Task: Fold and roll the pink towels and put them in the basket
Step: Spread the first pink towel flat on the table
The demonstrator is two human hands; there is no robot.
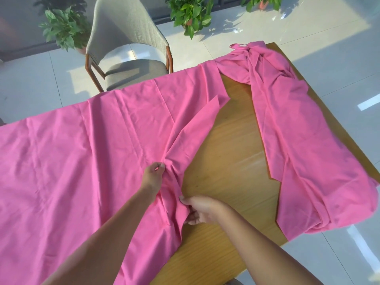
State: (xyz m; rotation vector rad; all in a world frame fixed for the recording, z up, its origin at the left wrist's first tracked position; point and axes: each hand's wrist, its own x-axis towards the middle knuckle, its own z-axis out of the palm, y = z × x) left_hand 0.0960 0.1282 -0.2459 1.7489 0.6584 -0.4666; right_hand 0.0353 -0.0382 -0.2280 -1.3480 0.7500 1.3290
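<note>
Across the left half of the wooden table (pixel 230 153), seen from the head camera, a large pink towel (pixel 82 145) lies spread out, its far edge running along the table's far edge and its near part hanging over the near edge. Its right edge is bunched into a ridge near the table's middle. The left hand (pixel 153 175) pinches that ridge with thumb and fingertips curled on the cloth. The right hand (pixel 200 209), closer to the near edge, grips the same bunched edge with fingers curled round a fold.

A second pink towel (pixel 304 140) lies crumpled along the table's right edge, from the far right corner down over the near right edge. No basket is in view.

The cloth looks thin, light and limp, creasing easily, so it should slide on the smooth wood and sag wherever unsupported. The best hold is probably at the corners or along a straight hem, pulled taut between both hands.

A grey chair (pixel 127 48) and potted plants (pixel 65 27) stand beyond the far edge.
</note>
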